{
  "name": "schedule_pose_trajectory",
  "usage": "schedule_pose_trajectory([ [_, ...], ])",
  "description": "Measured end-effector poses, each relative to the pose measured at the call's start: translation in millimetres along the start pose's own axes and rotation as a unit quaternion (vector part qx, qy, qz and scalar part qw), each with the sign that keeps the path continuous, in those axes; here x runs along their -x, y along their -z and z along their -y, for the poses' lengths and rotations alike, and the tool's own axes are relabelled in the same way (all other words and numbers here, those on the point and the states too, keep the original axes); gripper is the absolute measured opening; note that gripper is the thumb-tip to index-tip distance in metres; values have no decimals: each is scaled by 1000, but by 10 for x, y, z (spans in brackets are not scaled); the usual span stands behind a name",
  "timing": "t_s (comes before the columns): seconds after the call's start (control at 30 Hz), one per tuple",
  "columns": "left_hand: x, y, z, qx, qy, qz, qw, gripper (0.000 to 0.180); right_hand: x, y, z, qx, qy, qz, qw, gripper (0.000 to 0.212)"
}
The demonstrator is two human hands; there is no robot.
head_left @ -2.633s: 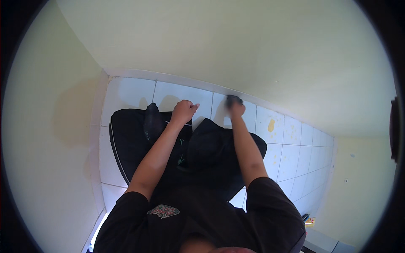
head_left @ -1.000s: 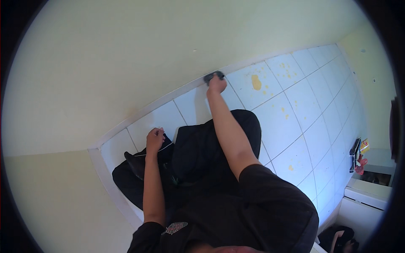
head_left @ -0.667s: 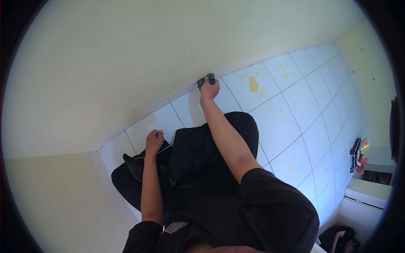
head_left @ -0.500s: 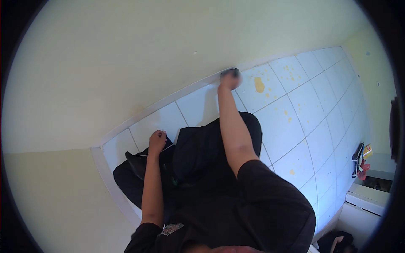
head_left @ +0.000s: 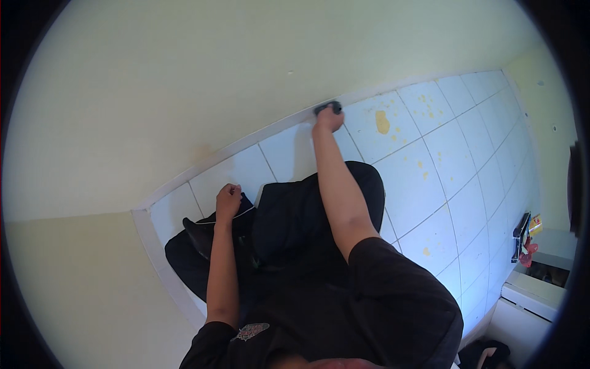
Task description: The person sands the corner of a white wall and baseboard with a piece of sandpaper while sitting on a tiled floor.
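The right hand (head_left: 332, 120) grips a bunched, dark-grey cloth (head_left: 336, 106) in its fingers at the narrow, pale baseboard (head_left: 246, 146), beside smooth square tiles (head_left: 409, 184). The left hand (head_left: 228, 202) is curled near black fabric trousers (head_left: 286, 215); whether its fingers hold anything, I cannot tell. A ragged yellow patch (head_left: 382, 122) marks one tile.

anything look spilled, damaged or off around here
Yes: the white floor tiles to the right of the right hand bear a yellowish patch and scattered smaller spots. They look odd against the pale surface; whether it is a spill or an old stain, I can't tell.
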State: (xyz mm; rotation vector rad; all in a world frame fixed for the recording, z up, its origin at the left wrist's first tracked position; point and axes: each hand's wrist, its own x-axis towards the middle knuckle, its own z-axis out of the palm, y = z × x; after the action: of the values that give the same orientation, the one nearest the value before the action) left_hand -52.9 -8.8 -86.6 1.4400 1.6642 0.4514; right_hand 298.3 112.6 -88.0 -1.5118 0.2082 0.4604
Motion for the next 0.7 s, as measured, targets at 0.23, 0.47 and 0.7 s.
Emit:
schedule_pose_trajectory([
  [0.23, -50, -42, -27, 17, -14, 16, 1000, 28, 331, 100, -37, 140, 178, 25, 974, 21],
  [0.47, -13, -26, 40, 28, -18, 7, 999, 28, 124, 90, 204, -164, -273, 69, 945, 24],
  [0.7, -30, 0, 66, 20, -34, 7, 999, 29, -311, 280, 382, -105, -217, 93, 966, 34],
])
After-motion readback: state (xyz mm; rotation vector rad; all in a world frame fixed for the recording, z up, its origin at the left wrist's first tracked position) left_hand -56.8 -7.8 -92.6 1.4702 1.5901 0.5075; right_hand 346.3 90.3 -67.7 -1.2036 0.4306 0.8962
